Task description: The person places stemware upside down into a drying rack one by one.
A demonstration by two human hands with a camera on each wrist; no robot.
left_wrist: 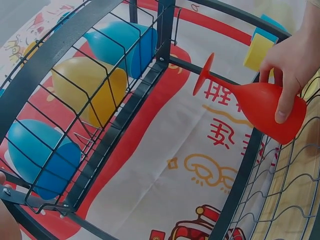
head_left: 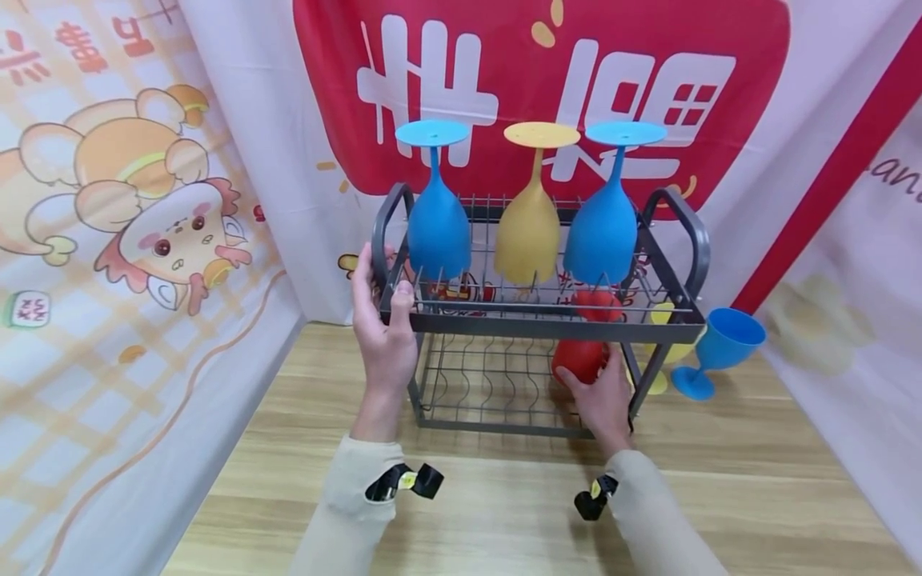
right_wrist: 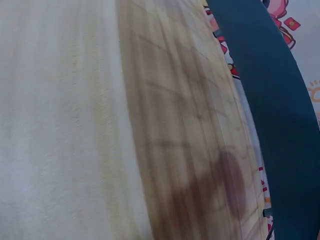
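Note:
A dark metal two-tier rack [head_left: 497, 322] stands on the table. My left hand [head_left: 385, 348] grips its left end, the thumb over the front rail. My right hand [head_left: 603, 400] holds a red goblet [head_left: 576, 362] by the bowl, upside down, at the right of the lower shelf. In the left wrist view, fingers and thumb lie on either side of the goblet's bowl [left_wrist: 267, 107], near the wavy wires. On the upper shelf, a blue goblet [head_left: 438, 232], a yellow goblet [head_left: 529, 232] and another blue goblet [head_left: 603, 232] stand inverted in a row. The right wrist view shows neither hand nor goblet.
Right of the rack, a blue goblet [head_left: 720, 348] stands upright on the wooden table [head_left: 497, 504], beside yellow goblets [head_left: 670, 352] partly hidden by the rack. Printed cloth [head_left: 324, 264] hangs behind and at both sides. Curved handles [head_left: 695, 240] rise at the rack's ends.

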